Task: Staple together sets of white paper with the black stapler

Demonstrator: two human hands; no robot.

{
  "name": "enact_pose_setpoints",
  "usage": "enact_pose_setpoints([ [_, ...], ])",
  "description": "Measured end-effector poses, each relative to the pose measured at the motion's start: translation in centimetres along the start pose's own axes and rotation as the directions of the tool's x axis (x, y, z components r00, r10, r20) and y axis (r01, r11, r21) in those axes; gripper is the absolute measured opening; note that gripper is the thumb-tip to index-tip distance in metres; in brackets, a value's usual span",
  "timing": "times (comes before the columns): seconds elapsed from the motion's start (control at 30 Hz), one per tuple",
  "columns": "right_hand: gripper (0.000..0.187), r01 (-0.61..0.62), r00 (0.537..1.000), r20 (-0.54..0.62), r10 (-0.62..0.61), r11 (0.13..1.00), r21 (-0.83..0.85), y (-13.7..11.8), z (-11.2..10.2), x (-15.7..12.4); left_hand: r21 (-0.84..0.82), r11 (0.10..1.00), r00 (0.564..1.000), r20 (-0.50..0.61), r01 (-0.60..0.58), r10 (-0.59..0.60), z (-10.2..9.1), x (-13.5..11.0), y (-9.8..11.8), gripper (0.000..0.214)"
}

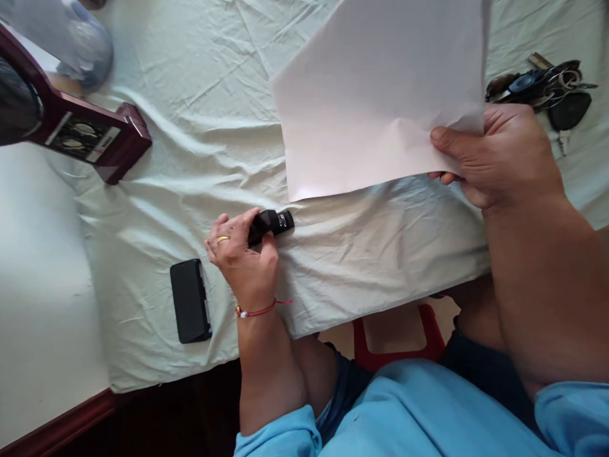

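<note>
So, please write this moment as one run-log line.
left hand: gripping black device | right hand: holding white paper by one corner | rest: black phone, keys on pale cloth

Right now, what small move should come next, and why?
Probably ease the paper toward the device, near left corner first: the right hand grips the paper, the left hand holds the device, and that corner shows close to the device's tip.

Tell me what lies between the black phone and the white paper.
In the head view, the left hand, gripping a small black device, lies between the phone and the paper.
</note>
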State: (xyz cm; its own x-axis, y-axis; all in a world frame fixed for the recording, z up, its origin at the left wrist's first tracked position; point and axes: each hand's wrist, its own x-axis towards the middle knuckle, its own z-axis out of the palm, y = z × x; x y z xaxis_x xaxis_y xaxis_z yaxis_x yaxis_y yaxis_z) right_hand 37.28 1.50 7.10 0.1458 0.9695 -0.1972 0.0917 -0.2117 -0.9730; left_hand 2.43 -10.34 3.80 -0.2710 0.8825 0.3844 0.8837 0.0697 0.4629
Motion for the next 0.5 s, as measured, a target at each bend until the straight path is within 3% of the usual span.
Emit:
enact_pose_setpoints([
  [0.13, 0.017, -0.061, 0.996, -0.055, 0.067, 0.993, 0.096, 0.2, -0.3, 0.4, -0.155, 0.978, 0.990, 0.046, 0.139, -0.134, 0.3, 0.4, -0.8, 0.053],
  [0.23, 0.015, -0.053, 0.998, -0.032, 0.058, 0.989, 0.139, 0.2, -0.1, 0.3, -0.178, 0.960, 0.976, 0.042, 0.218, -0.214, 0.4, 0.6, -0.8, 0.050],
  [0.5, 0.014, -0.025, 1.000, 0.002, 0.025, 0.984, 0.175, 0.1, 1.0, -0.4, -0.095, 0.965, 0.968, -0.033, 0.244, -0.248, 1.0, 0.5, -0.3, 0.043],
])
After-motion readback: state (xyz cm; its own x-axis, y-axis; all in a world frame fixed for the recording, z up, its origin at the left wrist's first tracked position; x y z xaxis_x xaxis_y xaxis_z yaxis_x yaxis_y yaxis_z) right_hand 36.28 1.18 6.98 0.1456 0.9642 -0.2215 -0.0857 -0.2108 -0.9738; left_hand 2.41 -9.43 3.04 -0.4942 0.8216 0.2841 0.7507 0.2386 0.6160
